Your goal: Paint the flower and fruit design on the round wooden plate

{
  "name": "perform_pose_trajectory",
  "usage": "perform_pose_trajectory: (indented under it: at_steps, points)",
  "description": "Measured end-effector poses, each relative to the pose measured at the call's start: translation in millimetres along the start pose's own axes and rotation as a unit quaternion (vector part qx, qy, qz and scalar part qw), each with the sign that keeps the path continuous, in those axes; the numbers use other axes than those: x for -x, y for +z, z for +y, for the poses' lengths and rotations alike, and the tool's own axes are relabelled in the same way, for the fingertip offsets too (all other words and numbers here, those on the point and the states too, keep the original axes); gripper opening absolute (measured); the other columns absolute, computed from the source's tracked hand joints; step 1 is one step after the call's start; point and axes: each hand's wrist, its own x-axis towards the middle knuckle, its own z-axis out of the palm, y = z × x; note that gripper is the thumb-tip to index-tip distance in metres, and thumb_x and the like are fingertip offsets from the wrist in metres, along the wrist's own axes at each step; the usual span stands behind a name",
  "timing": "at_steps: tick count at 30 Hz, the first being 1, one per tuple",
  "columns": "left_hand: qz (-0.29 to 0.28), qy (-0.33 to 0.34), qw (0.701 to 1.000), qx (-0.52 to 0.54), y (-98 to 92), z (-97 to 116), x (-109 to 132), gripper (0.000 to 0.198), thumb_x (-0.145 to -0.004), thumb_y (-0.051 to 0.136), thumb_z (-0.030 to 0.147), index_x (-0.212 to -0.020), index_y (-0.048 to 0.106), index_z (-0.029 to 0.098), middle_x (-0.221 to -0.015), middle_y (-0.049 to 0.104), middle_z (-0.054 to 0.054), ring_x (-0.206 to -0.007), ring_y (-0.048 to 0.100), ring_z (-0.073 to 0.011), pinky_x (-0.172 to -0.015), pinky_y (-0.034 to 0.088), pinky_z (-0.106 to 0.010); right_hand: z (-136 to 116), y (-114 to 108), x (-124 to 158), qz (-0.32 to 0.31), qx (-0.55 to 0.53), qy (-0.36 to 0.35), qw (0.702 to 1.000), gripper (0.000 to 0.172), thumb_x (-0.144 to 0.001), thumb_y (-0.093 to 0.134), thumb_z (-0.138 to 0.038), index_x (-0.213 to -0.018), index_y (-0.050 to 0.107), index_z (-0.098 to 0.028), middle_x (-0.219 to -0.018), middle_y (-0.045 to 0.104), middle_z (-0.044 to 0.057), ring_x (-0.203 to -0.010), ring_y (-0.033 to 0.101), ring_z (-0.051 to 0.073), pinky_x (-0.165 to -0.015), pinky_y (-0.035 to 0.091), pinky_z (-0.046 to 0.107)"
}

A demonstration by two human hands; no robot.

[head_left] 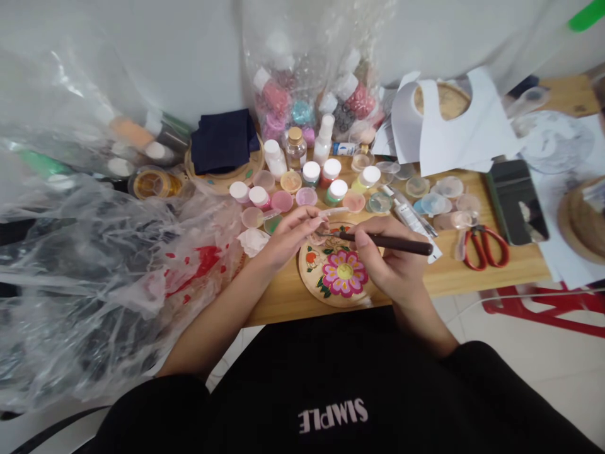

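Note:
My left hand is closed around what looks like a small clear plastic cup, mostly hidden by the fingers. A pale translucent stick juts out to the right beside the fingertips. My right hand grips a dark-handled tool whose thin metal tip reaches my left fingers. Below both hands lies a round wooden board, painted with a large pink flower, green leaves and small orange motifs. My right hand covers part of its right side.
Behind the board stand white-capped paint jars and small plastic cups. A white tube, red-handled pliers and a phone lie rightward. Crumpled plastic sheeting covers the left; a crumpled tissue is near my left hand.

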Motion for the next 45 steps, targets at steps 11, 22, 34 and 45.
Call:
perform_pose_trajectory:
  at_steps: [11,22,34,45]
  points:
    - [0.000,-0.007,1.000,-0.002,0.0,-0.4,0.0,0.041,-0.074,0.085,0.053,-0.087,0.068,0.019,-0.082,0.070,0.000,-0.080,0.067,-0.0127,-0.077,0.053,-0.027,-0.2,0.6,1.0,-0.017,-0.012,-0.006,1.000,0.010,-0.094,0.064,-0.022,-0.086,0.071,-0.024,-0.075,0.076,-0.001,-0.063,0.070,0.013,-0.059,0.057,0.025]
    - [0.003,-0.008,1.000,0.009,0.9,1.3,0.0,0.045,-0.068,0.089,0.055,-0.085,0.069,0.019,-0.084,0.069,0.001,-0.079,0.065,-0.0113,-0.074,0.051,-0.025,2.3,-0.1,0.6,-0.014,-0.030,0.002,0.999,0.010,-0.092,0.065,-0.020,-0.085,0.070,-0.024,-0.072,0.074,-0.003,-0.062,0.068,0.011,-0.058,0.054,0.024]
    - [-0.016,0.004,1.000,0.017,-2.3,-0.6,-0.5,0.040,-0.073,0.088,0.052,-0.087,0.071,0.019,-0.083,0.068,0.001,-0.080,0.065,-0.0107,-0.079,0.050,-0.026,3.2,1.1,2.4,-0.007,-0.033,0.003,0.999,0.010,-0.092,0.066,-0.017,-0.086,0.069,-0.023,-0.072,0.074,-0.003,-0.060,0.067,0.010,-0.057,0.052,0.022]
    - [-0.008,0.007,1.000,0.019,-3.8,-3.8,-2.9,0.041,-0.070,0.089,0.054,-0.086,0.073,0.019,-0.086,0.073,0.000,-0.085,0.069,-0.0130,-0.079,0.052,-0.025,4.1,4.0,1.3,0.014,-0.025,-0.013,1.000,0.010,-0.092,0.065,-0.015,-0.087,0.068,-0.023,-0.072,0.074,-0.003,-0.062,0.068,0.010,-0.059,0.053,0.022]
